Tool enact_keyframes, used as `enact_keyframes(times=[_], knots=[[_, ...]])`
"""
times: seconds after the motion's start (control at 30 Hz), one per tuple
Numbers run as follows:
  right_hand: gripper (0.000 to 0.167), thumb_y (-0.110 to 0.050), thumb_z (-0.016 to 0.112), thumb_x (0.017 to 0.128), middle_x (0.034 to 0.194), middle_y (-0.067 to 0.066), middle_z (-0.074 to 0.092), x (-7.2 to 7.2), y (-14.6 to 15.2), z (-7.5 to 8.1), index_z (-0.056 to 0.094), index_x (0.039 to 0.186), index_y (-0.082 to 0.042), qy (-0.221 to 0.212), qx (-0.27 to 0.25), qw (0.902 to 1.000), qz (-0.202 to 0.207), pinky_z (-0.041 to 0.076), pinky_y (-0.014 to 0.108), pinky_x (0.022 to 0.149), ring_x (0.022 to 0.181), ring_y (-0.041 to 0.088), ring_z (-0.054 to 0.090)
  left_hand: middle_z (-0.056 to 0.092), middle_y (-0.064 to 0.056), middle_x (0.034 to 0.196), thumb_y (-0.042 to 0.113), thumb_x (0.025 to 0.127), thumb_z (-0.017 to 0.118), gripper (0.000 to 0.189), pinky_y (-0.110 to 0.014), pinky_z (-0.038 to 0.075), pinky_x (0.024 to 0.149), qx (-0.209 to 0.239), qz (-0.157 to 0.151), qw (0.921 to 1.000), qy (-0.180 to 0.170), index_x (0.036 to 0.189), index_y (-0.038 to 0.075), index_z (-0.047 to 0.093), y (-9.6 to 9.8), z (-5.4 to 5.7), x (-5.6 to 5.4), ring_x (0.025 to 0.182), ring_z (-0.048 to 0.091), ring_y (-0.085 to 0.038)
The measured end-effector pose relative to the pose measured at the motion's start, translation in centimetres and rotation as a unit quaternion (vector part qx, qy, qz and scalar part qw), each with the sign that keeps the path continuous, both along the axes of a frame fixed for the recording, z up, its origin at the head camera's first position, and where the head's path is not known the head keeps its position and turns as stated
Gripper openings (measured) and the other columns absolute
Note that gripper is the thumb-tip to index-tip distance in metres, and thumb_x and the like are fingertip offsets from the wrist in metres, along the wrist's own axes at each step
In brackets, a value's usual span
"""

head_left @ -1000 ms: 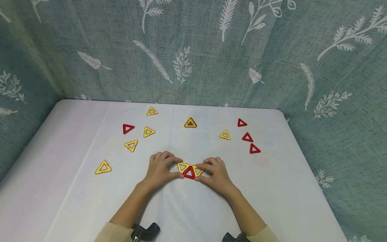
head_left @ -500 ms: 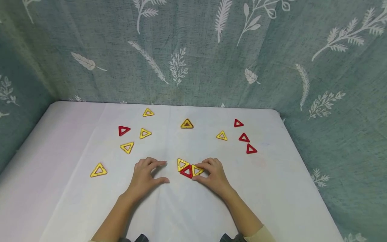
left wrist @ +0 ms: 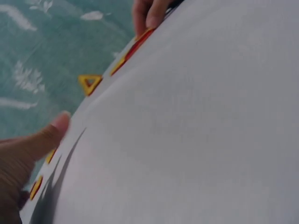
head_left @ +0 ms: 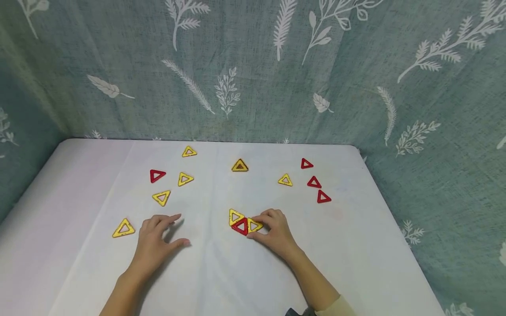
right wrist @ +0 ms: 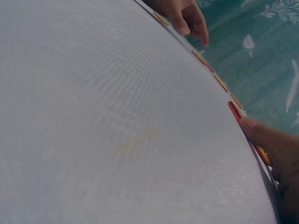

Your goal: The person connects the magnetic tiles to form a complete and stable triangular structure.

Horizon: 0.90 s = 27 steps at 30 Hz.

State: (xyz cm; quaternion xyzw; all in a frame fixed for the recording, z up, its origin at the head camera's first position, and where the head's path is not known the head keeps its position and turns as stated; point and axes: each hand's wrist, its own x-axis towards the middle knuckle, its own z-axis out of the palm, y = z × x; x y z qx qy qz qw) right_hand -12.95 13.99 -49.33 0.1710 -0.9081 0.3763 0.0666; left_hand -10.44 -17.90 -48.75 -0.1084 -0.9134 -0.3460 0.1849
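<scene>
With thumb and fingers, my right hand pinches a yellow hollow triangle tile near the middle of the table in the head view. That tile lies edge to edge with a red triangle tile, and another yellow triangle tile joins the red one's upper left side. My left hand is held apart from them to the left, thumb and index finger spread with nothing between. Nearest to it are a yellow triangle on its left and another yellow triangle beyond its fingers.
Further back on the left lie a red triangle and two yellow ones. A yellow triangle with a brown centre is at the back middle. One yellow and several red triangles lie right. A green leaf-patterned cloth hangs behind the white table.
My left hand has let go of the joined tiles and moved left, its fingers spread. The right hand keeps its pinch on the yellow triangle tile. The head view has shifted slightly.
</scene>
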Motion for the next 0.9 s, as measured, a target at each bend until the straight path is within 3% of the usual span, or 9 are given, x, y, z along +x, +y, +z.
enact_keyframes(times=[0.1, 0.23, 0.33, 0.47, 0.7, 0.77, 0.9], knots=[[0.039, -0.024, 0.085, 0.069, 0.097, -0.001, 0.058, 0.0, 0.0, 0.0, 0.071, 0.103, -0.013, -0.002, -0.003, 1.0000, 0.000, 0.046, 0.028, 0.079, 0.096, 0.013, 0.048, 0.049, -0.014, 0.098, 0.013, 0.047, 0.091, 0.069, -0.044, 0.024, 0.079, 0.023, 0.035, 0.9990, 0.018, 0.111, 0.004, 0.066, -1.1, 0.4, 0.3, 0.091, 0.037, -0.029], [0.038, -0.024, 0.085, 0.070, 0.098, -0.002, 0.057, 0.0, 0.0, 0.0, 0.071, 0.104, -0.014, -0.005, -0.002, 1.0000, -0.001, 0.047, 0.027, 0.078, 0.097, 0.012, 0.047, 0.042, -0.017, 0.102, 0.006, 0.050, 0.090, 0.070, -0.048, 0.020, 0.082, 0.053, 0.091, 0.9944, -0.003, 0.115, 0.001, 0.064, -2.9, 0.9, 0.5, 0.097, 0.032, -0.036], [0.038, -0.025, 0.084, 0.070, 0.097, -0.002, 0.057, 0.0, 0.0, 0.1, 0.071, 0.104, -0.014, -0.001, -0.002, 1.0000, 0.001, 0.047, 0.027, 0.079, 0.097, 0.012, 0.048, 0.040, -0.019, 0.105, 0.006, 0.054, 0.089, 0.073, -0.052, 0.019, 0.084, 0.055, 0.120, 0.9903, -0.044, 0.121, 0.000, 0.059, -4.3, 1.1, 0.6, 0.104, 0.028, -0.041], [0.038, -0.024, 0.085, 0.069, 0.097, -0.002, 0.058, 0.1, 0.1, 0.1, 0.071, 0.103, -0.014, 0.009, -0.006, 0.9999, 0.001, 0.046, 0.028, 0.078, 0.096, 0.012, 0.048, 0.037, -0.028, 0.115, 0.017, 0.063, 0.087, 0.079, -0.055, 0.021, 0.082, 0.027, 0.136, 0.9839, -0.113, 0.130, -0.001, 0.051, -6.3, 1.4, 0.7, 0.111, 0.024, -0.047], [0.039, -0.026, 0.084, 0.070, 0.098, -0.002, 0.058, 0.2, 0.2, 0.1, 0.071, 0.104, -0.014, 0.000, -0.002, 1.0000, -0.001, 0.046, 0.027, 0.079, 0.096, 0.013, 0.048, 0.027, -0.035, 0.127, 0.036, 0.075, 0.079, 0.083, -0.056, 0.026, 0.079, -0.015, 0.182, 0.9549, -0.234, 0.136, -0.006, 0.041, -9.4, 1.2, 1.7, 0.115, 0.019, -0.050], [0.039, -0.025, 0.085, 0.069, 0.098, -0.002, 0.058, 0.2, 0.2, 0.1, 0.071, 0.104, -0.014, 0.000, -0.002, 1.0000, -0.001, 0.046, 0.027, 0.079, 0.096, 0.012, 0.048, 0.027, -0.035, 0.128, 0.037, 0.077, 0.077, 0.082, -0.057, 0.027, 0.079, -0.027, 0.183, 0.9525, -0.242, 0.135, -0.008, 0.041, -10.0, 1.1, 2.0, 0.115, 0.019, -0.050], [0.040, -0.024, 0.085, 0.069, 0.099, 0.000, 0.058, 0.1, 0.1, 0.2, 0.071, 0.106, -0.013, 0.005, -0.007, 0.9999, 0.011, 0.047, 0.028, 0.078, 0.097, 0.013, 0.048, 0.030, -0.033, 0.125, 0.036, 0.080, 0.075, 0.076, -0.056, 0.026, 0.080, -0.054, 0.172, 0.9598, -0.215, 0.134, -0.008, 0.043, -10.7, 0.9, 2.5, 0.112, 0.022, -0.049]])
